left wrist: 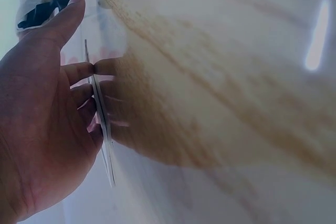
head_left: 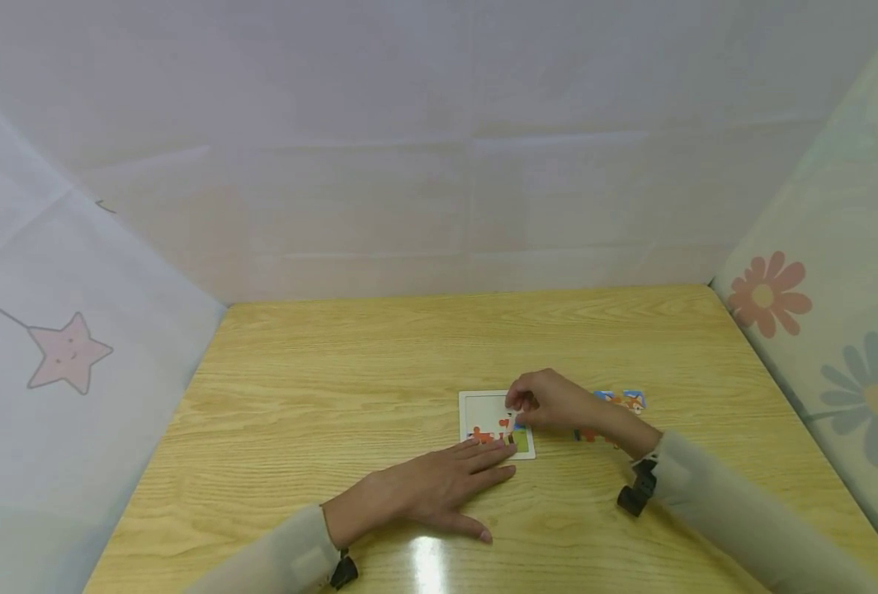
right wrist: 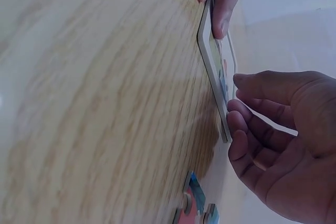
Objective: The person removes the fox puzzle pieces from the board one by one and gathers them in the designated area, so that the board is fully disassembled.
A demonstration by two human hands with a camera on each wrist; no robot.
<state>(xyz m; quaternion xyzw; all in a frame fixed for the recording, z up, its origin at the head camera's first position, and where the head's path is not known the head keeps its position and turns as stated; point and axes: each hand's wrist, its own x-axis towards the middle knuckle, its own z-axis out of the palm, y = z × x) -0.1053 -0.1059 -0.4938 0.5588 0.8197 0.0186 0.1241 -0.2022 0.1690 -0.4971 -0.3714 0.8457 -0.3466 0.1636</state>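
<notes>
A white-framed jigsaw puzzle board (head_left: 463, 412) lies on the table, with picture pieces along its lower part. My left hand (head_left: 450, 487) lies spread, palm down, its fingertips over the board's near edge; the left wrist view shows the fingers at the board's rim. At the board's right side, my right hand (head_left: 554, 402) bends its fingers and pinches a puzzle piece (head_left: 511, 421) with white, red and blue on it, close over the pieces in the frame. The right wrist view shows the thumb and fingertips by the blue part. The fingers partly cover this piece.
Several loose puzzle pieces (head_left: 634, 401) lie right of the board, partly hidden under the right forearm. The wooden table (head_left: 320, 363) meets a pale cloth backdrop at the back and printed cloth walls at both sides. Each wrist wears a dark strap (head_left: 638, 488).
</notes>
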